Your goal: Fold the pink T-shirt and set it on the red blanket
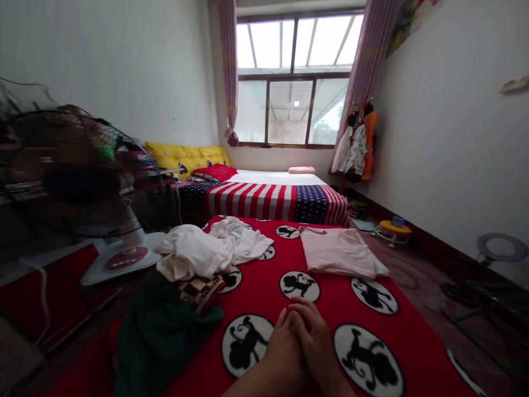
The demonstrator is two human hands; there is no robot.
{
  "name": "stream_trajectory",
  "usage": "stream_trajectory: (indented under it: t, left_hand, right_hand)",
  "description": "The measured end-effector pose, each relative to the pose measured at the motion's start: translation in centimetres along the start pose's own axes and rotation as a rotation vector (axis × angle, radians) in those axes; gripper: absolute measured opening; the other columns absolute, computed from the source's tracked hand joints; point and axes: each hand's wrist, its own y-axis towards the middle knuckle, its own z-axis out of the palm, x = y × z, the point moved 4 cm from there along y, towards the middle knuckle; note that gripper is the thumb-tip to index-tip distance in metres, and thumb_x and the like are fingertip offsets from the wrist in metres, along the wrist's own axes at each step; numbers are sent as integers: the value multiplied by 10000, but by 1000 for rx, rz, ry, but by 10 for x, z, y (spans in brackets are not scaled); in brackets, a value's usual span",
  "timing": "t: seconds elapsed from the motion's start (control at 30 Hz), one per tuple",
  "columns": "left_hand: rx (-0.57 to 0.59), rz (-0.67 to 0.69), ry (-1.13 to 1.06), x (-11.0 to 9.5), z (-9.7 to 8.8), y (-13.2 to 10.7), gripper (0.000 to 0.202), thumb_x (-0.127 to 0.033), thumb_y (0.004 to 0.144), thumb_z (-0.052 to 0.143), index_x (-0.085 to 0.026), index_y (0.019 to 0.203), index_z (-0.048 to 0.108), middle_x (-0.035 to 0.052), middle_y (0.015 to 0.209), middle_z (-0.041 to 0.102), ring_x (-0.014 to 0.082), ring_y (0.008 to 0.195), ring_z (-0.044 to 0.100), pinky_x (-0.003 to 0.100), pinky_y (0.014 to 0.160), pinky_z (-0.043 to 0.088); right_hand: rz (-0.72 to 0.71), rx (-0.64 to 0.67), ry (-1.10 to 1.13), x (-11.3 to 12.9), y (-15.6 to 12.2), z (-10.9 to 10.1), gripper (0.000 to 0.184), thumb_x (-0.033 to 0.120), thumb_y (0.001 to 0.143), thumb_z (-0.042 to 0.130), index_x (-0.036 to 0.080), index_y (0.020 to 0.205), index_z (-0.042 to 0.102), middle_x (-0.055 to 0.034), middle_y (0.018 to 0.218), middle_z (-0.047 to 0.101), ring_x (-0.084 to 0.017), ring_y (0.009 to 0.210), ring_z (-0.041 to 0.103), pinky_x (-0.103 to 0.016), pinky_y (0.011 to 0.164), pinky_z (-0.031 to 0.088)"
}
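My left hand [285, 344] and my right hand [316, 336] lie together on a red sheet [330, 298] printed with black monkey circles, at the bottom centre. Their fingers are pressed against each other and nothing shows in them. A folded pale pink garment [341, 251] lies flat on the sheet ahead and to the right. A heap of crumpled white clothes [210, 248] sits ahead to the left, with a checked brown cloth [200, 292] and a dark green cloth [157, 331] beside it.
A standing fan [78, 176] is close on the left. Beyond lies a bed with a stars-and-stripes cover [268, 201], a yellow headboard [185, 154] and a window [293, 82]. Clothes hang on a rack [357, 143] at the right wall. A ring light [498, 248] stands on the right.
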Motion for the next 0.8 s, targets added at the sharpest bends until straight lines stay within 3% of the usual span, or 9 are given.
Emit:
stream_trajectory:
  t: [0.1,0.2,0.23,0.3,0.4,0.47,0.57,0.67,0.8]
  left_hand:
    - [223,58,-46,-12,-32,3,621,-411,843,552,-255,1421,388,115,1461,412,373,1334,349,581,1079,275]
    - [436,101,-181,-20,-87,6,382,-405,834,596,-270,1189,641,44,1172,669,263,1101,599,358,973,453]
    - [373,36,-194,-16,-111,9,354,-403,845,591,-265,1165,657,29,1092,702,234,1039,630,312,941,469]
    - [95,-87,-126,-1,-162,17,403,-398,848,596,-262,1227,613,31,1168,671,222,1099,596,304,984,433]
    - [-310,-345,213,44,-228,21,373,-360,861,565,-224,1203,626,62,1241,622,227,1193,517,342,1058,357]
    - [-366,-592,498,83,-255,18,378,-367,822,592,-233,1171,645,74,1240,607,257,1202,498,375,1049,355]
    - [-400,-766,563,133,-276,4,450,-341,616,747,-130,1012,715,195,1116,616,417,1094,529,510,916,417]
    - [-441,-814,521,160,-276,-14,323,-382,651,694,-156,878,737,153,981,645,363,936,606,435,802,471]
    - [-624,-815,427,165,-261,-41,347,-440,822,502,-188,915,722,101,1052,655,274,974,608,340,835,455]
  right_hand:
    - [31,-47,23,-12,3,-5,269,407,869,509,206,910,684,-108,1184,591,-251,1114,554,-380,977,433]
    - [55,25,27,-19,2,-3,309,455,873,494,210,912,679,-106,1197,573,-251,1103,557,-374,949,454]
    - [66,57,29,-21,1,-1,322,467,874,489,211,913,678,-105,1205,564,-247,1088,564,-367,934,463]
    - [86,108,29,-22,0,3,337,485,872,487,208,891,678,-104,1207,554,-241,1054,578,-352,908,477]
    - [79,123,-12,-21,-1,6,323,480,867,500,210,847,676,-96,1164,577,-233,1039,579,-328,896,471]
    - [56,124,-51,-19,0,7,303,459,872,503,211,834,673,-88,1120,601,-224,1026,582,-310,889,460]
    - [39,145,-82,-15,0,7,296,431,885,490,205,798,661,-79,1078,618,-206,967,601,-281,840,460]
    - [24,169,-87,-10,0,8,288,399,898,477,201,769,641,-69,1020,627,-186,900,611,-260,796,458]
    - [-6,163,-91,-4,-1,9,268,358,906,476,196,752,623,-53,907,633,-177,827,608,-256,751,449]
